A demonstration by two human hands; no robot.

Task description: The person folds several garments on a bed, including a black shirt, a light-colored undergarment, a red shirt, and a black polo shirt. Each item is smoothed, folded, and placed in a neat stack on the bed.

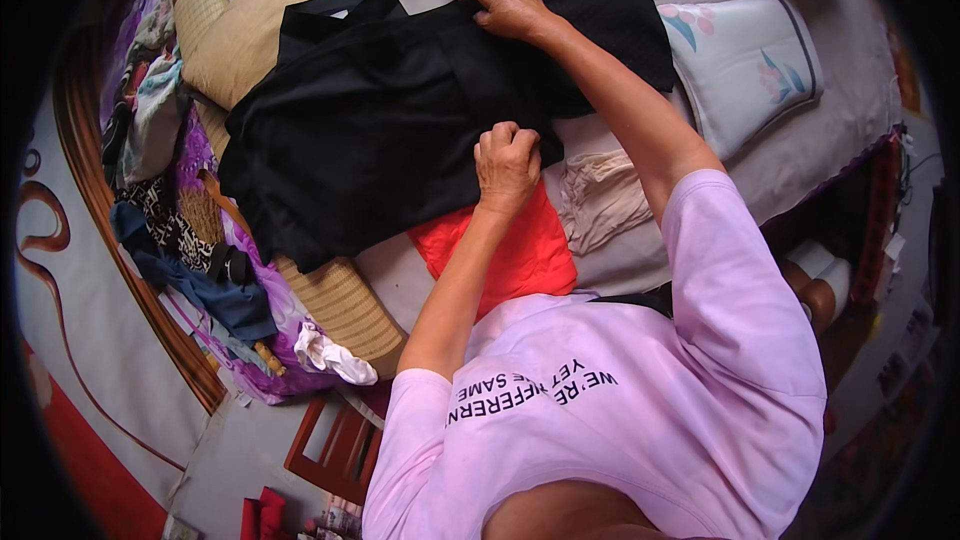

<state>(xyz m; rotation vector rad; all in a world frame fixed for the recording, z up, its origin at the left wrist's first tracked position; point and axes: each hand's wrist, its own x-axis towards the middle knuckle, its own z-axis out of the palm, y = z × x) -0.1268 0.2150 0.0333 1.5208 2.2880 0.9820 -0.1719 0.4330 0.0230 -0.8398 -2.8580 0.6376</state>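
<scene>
**Folding black garment on bed, mid-fold**

Bed with pale sheet carries everything. Large black garment lies spread across the bed's middle, over a woven mat toward the bed's left edge. Floral pillow near the far right corner. Red cloth and beige cloth sit just beside the garment's near edge. Left hand is curled closed, bunching the garment's near edge; right hand has fingers pressed down, gripping its far edge. Judged: fold in progress; next needs both edges brought together evenly, without dragging the cloths beneath.
</scene>
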